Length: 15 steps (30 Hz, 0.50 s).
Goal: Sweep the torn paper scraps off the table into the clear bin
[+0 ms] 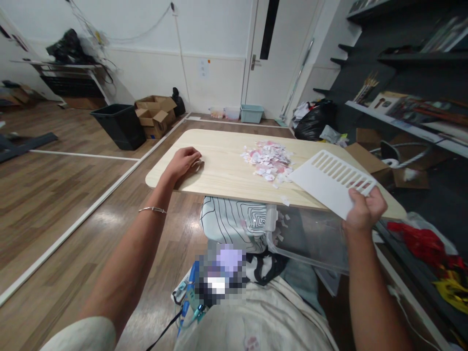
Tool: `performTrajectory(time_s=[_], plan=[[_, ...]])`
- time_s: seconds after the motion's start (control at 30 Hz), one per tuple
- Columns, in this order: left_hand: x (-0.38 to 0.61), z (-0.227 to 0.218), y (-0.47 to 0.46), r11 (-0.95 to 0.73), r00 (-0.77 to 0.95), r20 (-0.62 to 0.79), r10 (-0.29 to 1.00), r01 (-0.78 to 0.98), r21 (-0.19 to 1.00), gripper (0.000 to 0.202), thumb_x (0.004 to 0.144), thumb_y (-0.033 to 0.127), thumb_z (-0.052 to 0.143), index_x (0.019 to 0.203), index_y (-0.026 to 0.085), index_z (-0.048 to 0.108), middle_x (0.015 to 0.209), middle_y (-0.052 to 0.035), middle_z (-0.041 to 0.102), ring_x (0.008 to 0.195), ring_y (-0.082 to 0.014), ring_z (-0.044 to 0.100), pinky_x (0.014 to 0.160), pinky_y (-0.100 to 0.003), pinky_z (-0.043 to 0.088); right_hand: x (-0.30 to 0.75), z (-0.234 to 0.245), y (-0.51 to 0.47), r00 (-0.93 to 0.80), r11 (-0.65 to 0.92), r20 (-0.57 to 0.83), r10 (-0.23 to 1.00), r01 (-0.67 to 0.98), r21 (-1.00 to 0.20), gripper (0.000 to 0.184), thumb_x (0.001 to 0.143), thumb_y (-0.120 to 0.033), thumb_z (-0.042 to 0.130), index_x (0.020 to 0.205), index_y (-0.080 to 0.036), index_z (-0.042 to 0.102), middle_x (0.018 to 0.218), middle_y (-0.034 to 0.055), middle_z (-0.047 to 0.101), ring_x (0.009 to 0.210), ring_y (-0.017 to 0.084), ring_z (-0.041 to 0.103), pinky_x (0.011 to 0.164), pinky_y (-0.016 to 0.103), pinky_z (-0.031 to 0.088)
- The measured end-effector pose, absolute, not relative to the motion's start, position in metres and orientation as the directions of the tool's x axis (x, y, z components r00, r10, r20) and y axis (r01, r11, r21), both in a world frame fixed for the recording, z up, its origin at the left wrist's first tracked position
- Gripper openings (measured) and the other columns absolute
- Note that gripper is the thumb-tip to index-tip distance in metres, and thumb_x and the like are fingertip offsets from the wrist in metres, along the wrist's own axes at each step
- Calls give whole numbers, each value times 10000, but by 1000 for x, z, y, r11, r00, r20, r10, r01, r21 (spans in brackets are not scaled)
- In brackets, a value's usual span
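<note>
My right hand (365, 207) grips a flat white plastic scraper (321, 187) by its slotted edge. The scraper is tilted over the right part of the table, its far left corner close to a heap of small paper scraps (270, 158), white and pinkish. My left hand (185, 162) rests on the left part of the pale wooden table (219, 168), palm down, fingers loosely curved and nothing visible in them. Below the table's near edge, a clear plastic bin (310, 239) holds a few scraps. One scrap (285, 200) lies at the edge above that bin.
A patterned cloth-covered seat (234, 219) stands beside the bin, under the table edge. Left on the floor are a black trash bin (120, 127) and cardboard boxes (155, 114). Dark shelves (409, 73) and an open carton (387, 161) line the right side.
</note>
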State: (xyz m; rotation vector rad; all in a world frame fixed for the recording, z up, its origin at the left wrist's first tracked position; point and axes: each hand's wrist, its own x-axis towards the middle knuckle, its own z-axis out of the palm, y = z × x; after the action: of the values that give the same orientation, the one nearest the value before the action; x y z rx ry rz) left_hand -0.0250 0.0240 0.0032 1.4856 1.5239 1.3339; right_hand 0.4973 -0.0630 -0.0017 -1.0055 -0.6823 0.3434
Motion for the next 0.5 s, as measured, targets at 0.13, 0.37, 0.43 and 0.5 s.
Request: performTrajectory(time_s=[0.13, 0.37, 0.43, 0.5], plan=[[-26, 5, 23, -139, -178, 211, 961, 347, 927, 193, 801, 397, 842, 753, 221, 780, 753, -49, 736, 737, -206, 639, 656, -321, 451, 497, -3, -65, 737, 507, 370, 565, 43, -861, 365, 473, -300, 756, 829, -222, 729, 831, 4, 678, 807, 187, 603, 732, 297, 537], [-24, 8, 18, -160, -174, 240, 955, 380, 911, 211, 815, 411, 840, 763, 219, 771, 755, -52, 741, 750, -213, 647, 685, -339, 481, 507, -17, -59, 719, 558, 449, 531, 102, -823, 304, 586, -341, 793, 869, -279, 699, 897, 7, 674, 871, 233, 634, 758, 351, 607], [-23, 8, 17, -153, -176, 234, 956, 379, 912, 209, 822, 413, 836, 767, 224, 767, 755, -53, 737, 747, -218, 643, 678, -347, 481, 512, -22, -56, 708, 574, 480, 518, 128, -809, 284, 629, -349, 811, 887, -291, 706, 912, 11, 681, 880, 250, 649, 780, 391, 646], [-22, 8, 17, -146, -182, 227, 957, 376, 915, 193, 827, 402, 826, 768, 228, 766, 756, -57, 737, 745, -223, 638, 673, -355, 481, 513, -26, -53, 720, 572, 487, 495, 152, -806, 276, 637, -329, 808, 891, -287, 709, 908, 12, 683, 882, 259, 664, 826, 432, 675]])
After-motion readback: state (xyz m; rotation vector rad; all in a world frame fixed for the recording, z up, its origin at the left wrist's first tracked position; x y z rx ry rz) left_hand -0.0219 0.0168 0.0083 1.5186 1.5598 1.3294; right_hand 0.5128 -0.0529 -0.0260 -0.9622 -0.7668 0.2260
